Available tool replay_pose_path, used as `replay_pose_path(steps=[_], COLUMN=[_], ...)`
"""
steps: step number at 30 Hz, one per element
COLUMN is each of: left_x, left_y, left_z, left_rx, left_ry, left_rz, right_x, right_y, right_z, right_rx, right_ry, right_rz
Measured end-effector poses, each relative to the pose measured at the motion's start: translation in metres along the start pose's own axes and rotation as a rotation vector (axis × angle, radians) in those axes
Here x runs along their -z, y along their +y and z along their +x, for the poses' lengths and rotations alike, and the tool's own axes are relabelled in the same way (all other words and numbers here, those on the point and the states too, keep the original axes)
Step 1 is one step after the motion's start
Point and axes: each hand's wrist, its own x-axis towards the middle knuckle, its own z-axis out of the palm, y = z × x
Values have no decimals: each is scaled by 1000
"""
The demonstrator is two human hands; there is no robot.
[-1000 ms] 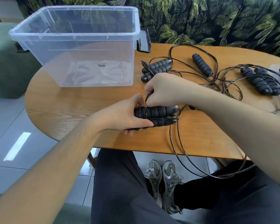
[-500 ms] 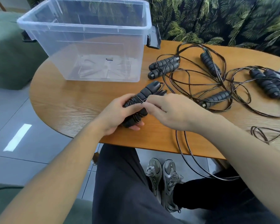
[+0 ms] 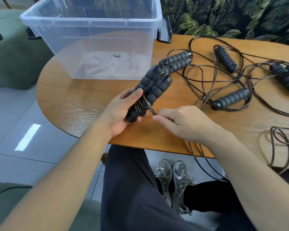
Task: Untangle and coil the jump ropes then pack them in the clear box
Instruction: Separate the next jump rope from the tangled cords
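Left hand [image 3: 122, 112]: your fingers [image 3: 133, 95] were wrapped around the paired foam handles [image 3: 150, 90], cord wound round them, tips angled away | Right hand [image 3: 185, 122]: your fingers pinched the cord [image 3: 151, 109] just beside the handles' near end | Beyond your fingers: loose jump ropes [image 3: 230, 99] tangled on the table [image 3: 83, 100], clear box [image 3: 93, 39] past the handles' tips.
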Motion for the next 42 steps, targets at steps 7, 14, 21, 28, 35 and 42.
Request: replay_pose_path(steps=[7,14,21,28,35,42], left_x=[-5,-13,-21,-35,-48,-60], left_y=[7,4,10,27,44,50], left_z=[-2,-7,-5,-4,-1,2], left_rx=[40,101,108,144,127,137], left_ry=[-145,-291,-345,-485,-499,-429], left_rz=[124,89,147,314,536,870], right_x=[5,11,8,17,36,57], right_y=[13,32,53,68,66,71], right_z=[-23,-40,-50,-51,-40,-9], right_rx=[-52,-108,-125,-64,-96,-90], right_ry=[-41,61,151,20,129,-182], right_rz=[77,127,29,405,68,154])
